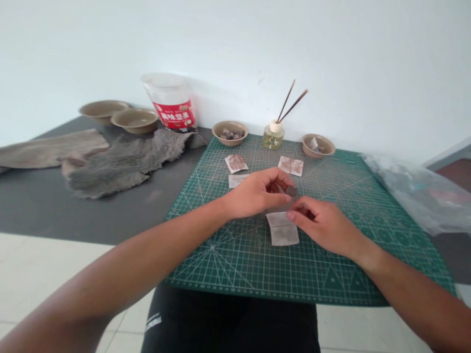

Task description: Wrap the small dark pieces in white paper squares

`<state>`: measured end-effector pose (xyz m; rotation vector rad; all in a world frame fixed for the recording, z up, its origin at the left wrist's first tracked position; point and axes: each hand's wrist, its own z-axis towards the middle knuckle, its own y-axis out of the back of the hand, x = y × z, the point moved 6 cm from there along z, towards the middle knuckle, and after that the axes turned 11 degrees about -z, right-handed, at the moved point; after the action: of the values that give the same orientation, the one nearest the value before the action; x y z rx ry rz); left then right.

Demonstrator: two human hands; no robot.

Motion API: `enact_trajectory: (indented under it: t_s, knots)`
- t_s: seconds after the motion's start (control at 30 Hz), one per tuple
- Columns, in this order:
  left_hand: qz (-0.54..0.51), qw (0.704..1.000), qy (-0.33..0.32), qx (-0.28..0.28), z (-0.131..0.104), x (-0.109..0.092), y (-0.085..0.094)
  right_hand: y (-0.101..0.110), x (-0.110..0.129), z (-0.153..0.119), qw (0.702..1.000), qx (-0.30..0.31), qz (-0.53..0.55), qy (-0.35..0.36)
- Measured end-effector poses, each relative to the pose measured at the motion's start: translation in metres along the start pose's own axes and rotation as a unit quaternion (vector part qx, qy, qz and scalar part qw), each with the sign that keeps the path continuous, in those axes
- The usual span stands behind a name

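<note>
Between the thumb and fingertips of my left hand [257, 193] is a small flat grey-brown piece [291, 191], like a stone chip or pottery shard. Just below and to the right, my right hand [320, 220] has its fingers curled and thumb drawn in; what they hold, if anything, is hidden. Its thumb overlaps the upper right corner of a creased greyish paper square [282, 234] lying flat on the green cutting mat [235, 264]. Partly behind my left hand lies another pale paper piece [237, 181]. Farther back are two brown-stained paper squares, one left [236, 163] and one right [291, 166].
Along the wall stand a bowl of dark pieces [230, 139], a reed diffuser [273, 135] and another small bowl [318, 151]. At left are two tan bowls [135, 123], a plastic tub [171, 100] and grey cloths [121, 164]. Clear plastic [419, 196] covers the mat's right edge.
</note>
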<state>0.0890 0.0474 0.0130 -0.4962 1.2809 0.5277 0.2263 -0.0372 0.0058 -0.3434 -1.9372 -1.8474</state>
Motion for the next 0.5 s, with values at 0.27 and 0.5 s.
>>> enact_trajectory:
  t_s: [0.27,0.5]
  knots:
    - [-0.157,0.983,0.047,0.077,0.0,0.011,-0.011,0.005,-0.003,-0.002,0.96,-0.098,0.252,0.064]
    - [-0.215,0.973,0.057,0.067,-0.003,0.007,-0.018,0.01,0.0,-0.006,0.955,-0.157,0.228,0.112]
